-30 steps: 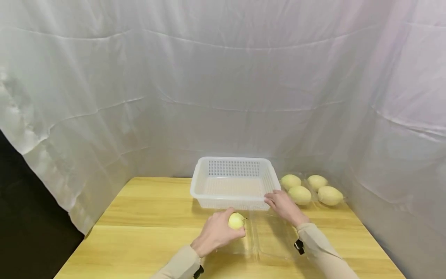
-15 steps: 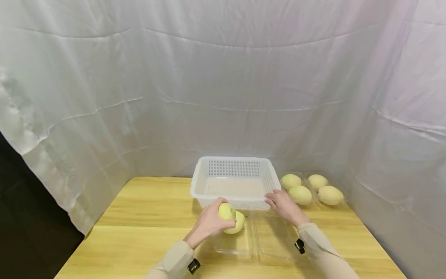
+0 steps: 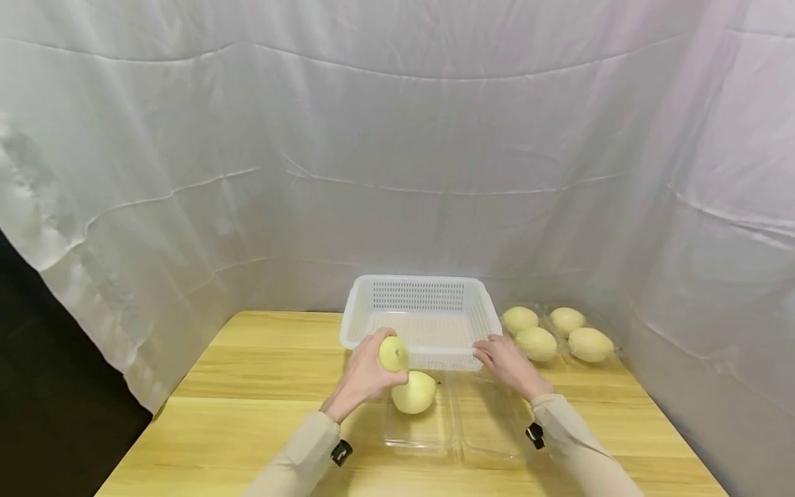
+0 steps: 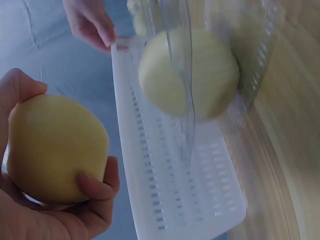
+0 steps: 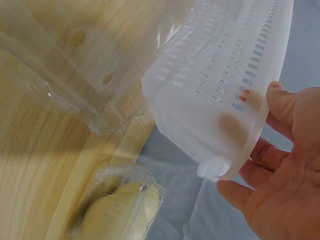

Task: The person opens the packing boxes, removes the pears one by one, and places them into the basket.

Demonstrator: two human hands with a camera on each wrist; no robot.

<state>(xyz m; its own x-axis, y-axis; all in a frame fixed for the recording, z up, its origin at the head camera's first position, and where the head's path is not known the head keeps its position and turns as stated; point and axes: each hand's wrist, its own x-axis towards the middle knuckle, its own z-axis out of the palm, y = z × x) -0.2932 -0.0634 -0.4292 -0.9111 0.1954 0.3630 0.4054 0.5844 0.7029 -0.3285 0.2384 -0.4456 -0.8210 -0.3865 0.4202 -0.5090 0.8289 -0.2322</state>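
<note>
My left hand (image 3: 363, 373) grips a pale yellow melon (image 3: 394, 354) between thumb and fingers, raised in front of the basket's near left side. In the left wrist view the held melon (image 4: 57, 149) shows a smooth skin. Another melon (image 3: 415, 393) lies in the left half of an unfolded clear plastic clamshell (image 3: 419, 435) in front of the basket. With its thumb over the rim and fingers beneath, my right hand (image 3: 511, 366) holds the near right corner of the white slotted basket (image 3: 413, 362). The basket's inside shows no fruit.
To the basket's right, several pale melons (image 3: 590, 344) sit in clear packs near the back of the wooden table (image 3: 248, 428). Grey-white cloth (image 3: 435, 172) hangs behind and on both sides. The clamshell's other half (image 3: 491, 424) lies below my right wrist.
My left hand has lifted one melon up and leftward from the clamshell, uncovering the other melon there. My right hand keeps its place on the basket.
</note>
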